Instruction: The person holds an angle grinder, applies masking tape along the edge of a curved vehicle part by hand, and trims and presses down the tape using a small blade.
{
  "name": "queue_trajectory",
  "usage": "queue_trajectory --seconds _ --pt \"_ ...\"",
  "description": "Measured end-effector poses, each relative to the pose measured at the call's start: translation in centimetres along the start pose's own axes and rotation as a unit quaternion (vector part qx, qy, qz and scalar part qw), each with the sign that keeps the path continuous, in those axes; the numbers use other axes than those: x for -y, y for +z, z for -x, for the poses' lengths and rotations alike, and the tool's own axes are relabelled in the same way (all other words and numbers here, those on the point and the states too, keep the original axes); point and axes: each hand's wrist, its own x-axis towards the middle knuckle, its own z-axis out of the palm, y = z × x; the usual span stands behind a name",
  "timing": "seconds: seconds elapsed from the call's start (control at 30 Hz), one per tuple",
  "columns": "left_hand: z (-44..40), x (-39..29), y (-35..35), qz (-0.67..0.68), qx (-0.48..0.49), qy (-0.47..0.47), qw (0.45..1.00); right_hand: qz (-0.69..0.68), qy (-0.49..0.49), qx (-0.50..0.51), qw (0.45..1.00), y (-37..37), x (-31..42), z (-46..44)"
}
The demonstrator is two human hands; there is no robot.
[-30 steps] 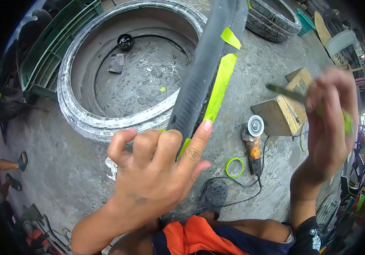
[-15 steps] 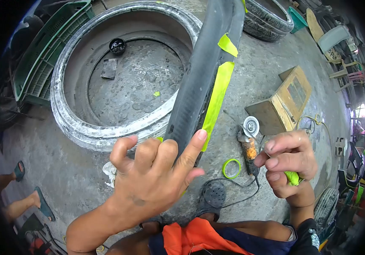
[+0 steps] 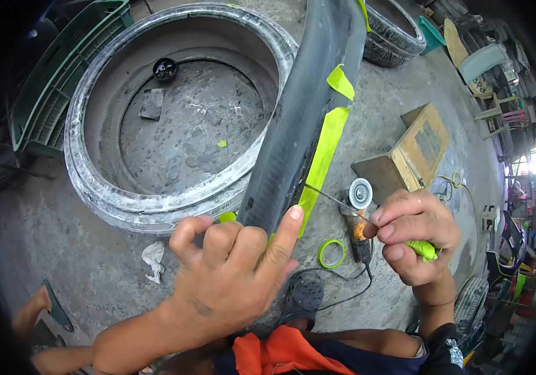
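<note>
A long, dark, curved panel (image 3: pixel 287 119) runs up from my left hand (image 3: pixel 230 269). Bright green tape (image 3: pixel 327 147) is stuck along its right edge, and a loose flap of tape (image 3: pixel 340 82) lifts off above that strip. My left index finger is stretched out, touching the strip's lower part; the other fingers are bent and hold nothing visible. In my right hand (image 3: pixel 415 234), pinched fingers grip a thin metal pick (image 3: pixel 337 201). Its tip meets the tape's edge, and a crumpled-looking green end (image 3: pixel 423 250) shows under the palm.
A large whitish-rimmed tyre (image 3: pixel 102 206) lies left, with a small black cup (image 3: pixel 165 69) inside. Right stand a grinder (image 3: pixel 360 209) with its cord, a tape roll (image 3: pixel 331 254) and a wooden box (image 3: pixel 415 150). A green crate (image 3: pixel 62 94) is upper left; another person's sandalled foot (image 3: pixel 55 306), lower left.
The pick now reaches the tape's edge, its metal shaft in plain view. My right hand has shifted slightly left; my left index finger remains at the strip. The whole view has shifted slightly.
</note>
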Motion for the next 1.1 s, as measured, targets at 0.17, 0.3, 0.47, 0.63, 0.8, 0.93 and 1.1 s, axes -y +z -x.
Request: queue_trajectory --seconds 0.17,0.3,0.47,0.63,0.8,0.93,1.1 --pt "0.0 -0.1 0.3 -0.002 -0.010 0.005 1.000 0.018 0.015 -0.025 0.999 0.0 0.0 -0.4" --pt "0.0 -0.1 0.3 -0.002 -0.008 0.007 1.000 0.015 0.014 -0.062 0.998 0.1 -0.1 -1.1" --pt "0.1 -0.1 0.4 -0.002 -0.011 0.009 1.000 -0.022 0.006 -0.086 0.996 0.0 -0.4 -1.9" --pt "0.2 0.2 0.6 -0.004 -0.014 0.019 1.000 -0.034 -0.031 -0.131 0.990 -0.2 -1.2 -2.5" --pt "0.3 0.4 0.5 -0.020 -0.018 0.030 0.999 -0.111 -0.009 -0.067 0.992 -0.6 -1.8 -2.1" --pt "0.2 0.8 -0.1 -0.038 -0.005 0.051 0.998 -0.170 -0.001 -0.092 0.981 -0.5 -2.7 -2.2" --pt "-1.0 0.8 -0.1 -0.058 -0.018 0.046 0.997 -0.177 -0.032 -0.114 0.977 -0.8 -3.0 -1.8"
